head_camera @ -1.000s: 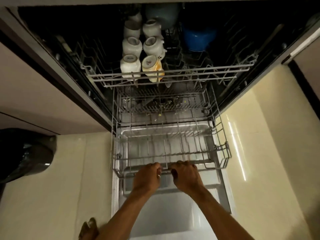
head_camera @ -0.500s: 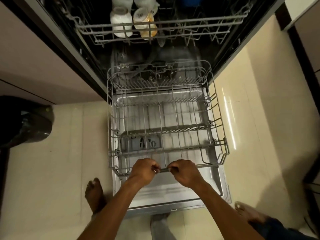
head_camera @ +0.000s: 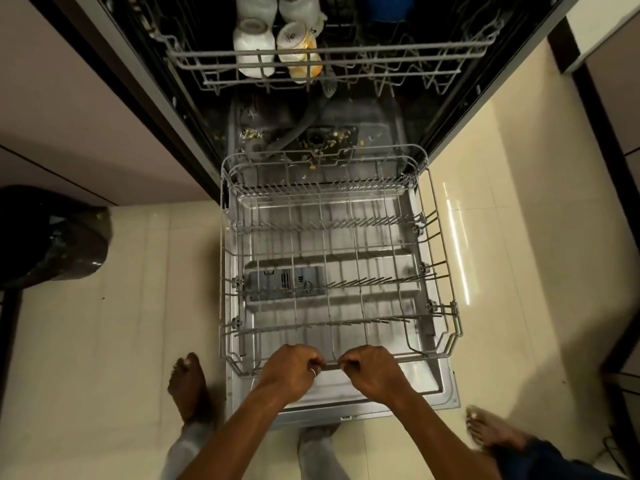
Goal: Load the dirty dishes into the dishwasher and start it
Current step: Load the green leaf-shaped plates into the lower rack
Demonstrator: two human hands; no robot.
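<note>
My left hand [head_camera: 291, 370] and right hand [head_camera: 372, 372] curl side by side around the front rail of the lower rack [head_camera: 332, 282], low in the centre of the frame. The rack sits out over the open dishwasher door [head_camera: 426, 382]. At top centre, the upper rack [head_camera: 381, 51] holds white cups [head_camera: 252, 43].
</note>
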